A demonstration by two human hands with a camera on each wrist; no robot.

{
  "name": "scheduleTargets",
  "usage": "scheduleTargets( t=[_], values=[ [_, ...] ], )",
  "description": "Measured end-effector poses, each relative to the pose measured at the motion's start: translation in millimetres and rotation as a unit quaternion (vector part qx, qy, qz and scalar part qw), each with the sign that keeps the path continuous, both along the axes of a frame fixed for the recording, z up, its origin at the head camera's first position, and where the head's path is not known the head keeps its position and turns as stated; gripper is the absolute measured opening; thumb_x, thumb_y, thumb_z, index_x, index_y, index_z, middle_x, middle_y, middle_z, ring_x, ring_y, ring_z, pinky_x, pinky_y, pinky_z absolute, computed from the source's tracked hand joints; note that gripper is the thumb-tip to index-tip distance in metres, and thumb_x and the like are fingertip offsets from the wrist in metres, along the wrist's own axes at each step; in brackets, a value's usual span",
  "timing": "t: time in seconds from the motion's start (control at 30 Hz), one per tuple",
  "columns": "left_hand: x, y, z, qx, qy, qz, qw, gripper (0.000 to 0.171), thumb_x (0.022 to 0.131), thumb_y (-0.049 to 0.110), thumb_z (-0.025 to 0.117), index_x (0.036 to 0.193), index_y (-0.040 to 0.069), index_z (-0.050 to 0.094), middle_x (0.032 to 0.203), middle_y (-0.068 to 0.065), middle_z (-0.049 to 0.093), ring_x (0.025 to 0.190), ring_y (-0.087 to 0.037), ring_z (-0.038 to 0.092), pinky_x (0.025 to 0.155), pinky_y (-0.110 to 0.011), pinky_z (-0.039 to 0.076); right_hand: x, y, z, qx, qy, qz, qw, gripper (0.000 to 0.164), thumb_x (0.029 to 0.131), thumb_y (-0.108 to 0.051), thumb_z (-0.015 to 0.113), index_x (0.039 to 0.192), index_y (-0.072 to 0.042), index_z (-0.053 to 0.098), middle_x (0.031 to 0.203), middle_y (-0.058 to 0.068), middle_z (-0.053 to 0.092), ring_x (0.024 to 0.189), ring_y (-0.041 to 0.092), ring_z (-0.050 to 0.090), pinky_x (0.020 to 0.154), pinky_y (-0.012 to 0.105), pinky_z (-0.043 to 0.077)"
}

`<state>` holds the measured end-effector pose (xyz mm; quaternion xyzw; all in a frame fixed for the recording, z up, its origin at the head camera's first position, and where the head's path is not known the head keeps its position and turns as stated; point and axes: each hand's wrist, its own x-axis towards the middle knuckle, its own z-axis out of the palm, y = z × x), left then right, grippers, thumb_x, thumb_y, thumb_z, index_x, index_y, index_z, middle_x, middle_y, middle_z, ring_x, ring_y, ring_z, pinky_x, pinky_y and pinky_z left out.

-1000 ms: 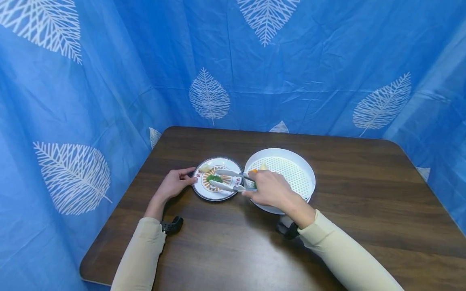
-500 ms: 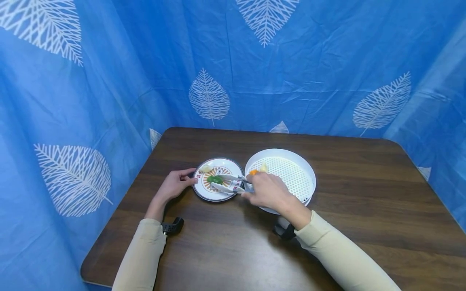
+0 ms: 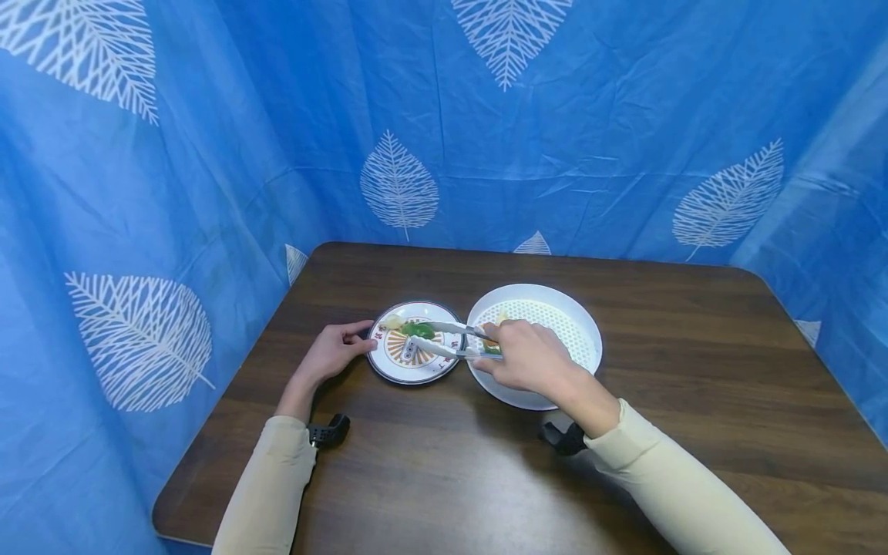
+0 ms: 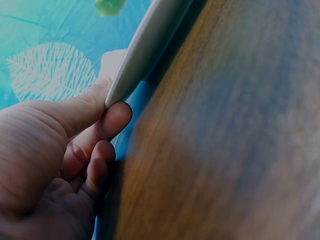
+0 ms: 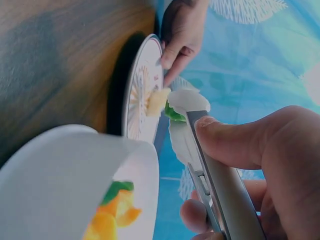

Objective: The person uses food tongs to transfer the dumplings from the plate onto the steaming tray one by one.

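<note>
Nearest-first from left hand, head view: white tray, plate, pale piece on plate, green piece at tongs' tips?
1. Plate: rim pinched by the left hand.
2. Pale piece: on plate's upper left.
3. Green piece: right of the pale one.
4. White tray: right of the plate.

Free tabletop [image 3: 694,331] right of white basket [image 3: 590,339], left hand [image 3: 331,351] blocking plate [image 3: 416,376] on its left

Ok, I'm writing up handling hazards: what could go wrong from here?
The green piece might slip, as only the tips of the tongs hold it. The plate could shift or tip, since the left hand pinches just one edge. If swung low, the piece might bump the raised wall of the white tray.
</note>
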<state>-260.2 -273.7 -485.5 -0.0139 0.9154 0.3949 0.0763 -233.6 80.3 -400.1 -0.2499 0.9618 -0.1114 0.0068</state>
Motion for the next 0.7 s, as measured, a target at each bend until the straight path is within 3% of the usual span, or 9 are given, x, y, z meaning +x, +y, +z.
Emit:
scheduleTargets(
  t=[0.17,0.47,0.7],
  values=[
    [-0.3,-0.1,0.7,-0.002,-0.005,0.002,1.0,0.057,0.098,0.038,0.072,0.148,0.016,0.057,0.092,-0.006,0.071,0.087,-0.023,0.059,0.083,-0.036,0.044,1.8,15.9,5.8,-0.001,-0.013,-0.012,1.0,0.047,0.088,-0.048,0.077,0.121,-0.015,0.073,0.082,-0.003,0.065,0.069,0.017,0.052,0.055,0.031,0.04],
    [-0.5,-2.2,-1.7,0.003,-0.008,0.013,0.9999,0.059,0.097,0.039,0.072,0.148,0.016,0.057,0.088,-0.006,0.069,0.085,-0.023,0.058,0.081,-0.035,0.044,7.8,46.1,12.7,0.001,0.0,-0.03,1.0,0.061,0.088,-0.05,0.077,0.136,-0.013,0.068,0.071,-0.004,0.059,0.068,0.017,0.049,0.059,0.032,0.038],
    [-1.8,-0.9,-2.1,0.005,-0.008,0.012,0.9999,0.059,0.096,0.039,0.073,0.148,0.016,0.057,0.087,-0.005,0.069,0.085,-0.024,0.058,0.08,-0.035,0.044,11.0,69.3,16.5,0.005,-0.007,-0.052,0.999,0.064,0.089,-0.049,0.075,0.139,-0.01,0.066,0.083,0.002,0.067,0.069,0.019,0.05,0.058,0.032,0.038]
  ],
)
